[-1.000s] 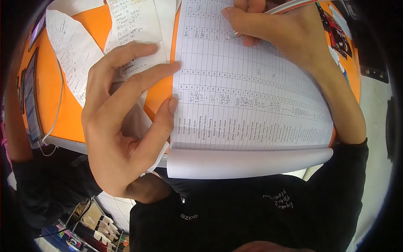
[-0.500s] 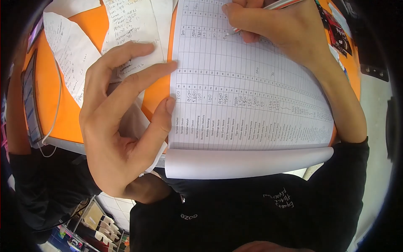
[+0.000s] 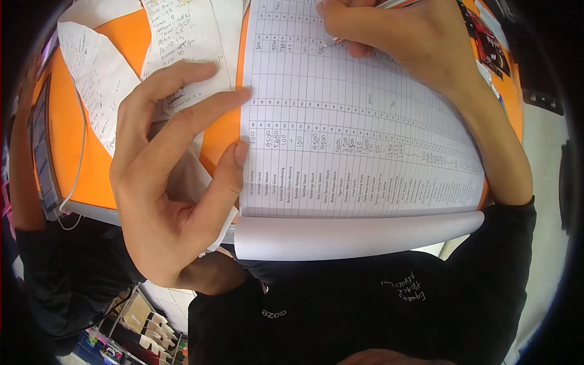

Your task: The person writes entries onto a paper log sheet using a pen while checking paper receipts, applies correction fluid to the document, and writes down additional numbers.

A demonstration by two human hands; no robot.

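Observation:
A printed form (image 3: 359,121) with ruled columns and handwritten figures lies sideways on the orange table. Its near part curls into a white roll (image 3: 359,237) over the table edge. My right hand (image 3: 389,36) grips a white and orange pen (image 3: 394,4), its tip on a column in the upper part of the form. My left hand (image 3: 164,158) is open, fingers spread and bent, with the index fingertip and thumb at the form's left edge. Beneath and beyond this hand are handwritten paper slips (image 3: 182,36), partly covered by it.
Another handwritten slip (image 3: 94,79) lies on the orange tabletop (image 3: 61,146) at left. A phone-like device (image 3: 44,143) with a white cable (image 3: 81,146) is near a second person's arm (image 3: 27,158). Red and black packets (image 3: 490,52) lie at the upper right.
The form and slips appear slightly farther left in view. Beside the pen tip, the handwritten entry has grown by a character or so. My left hand keeps its spread pose.

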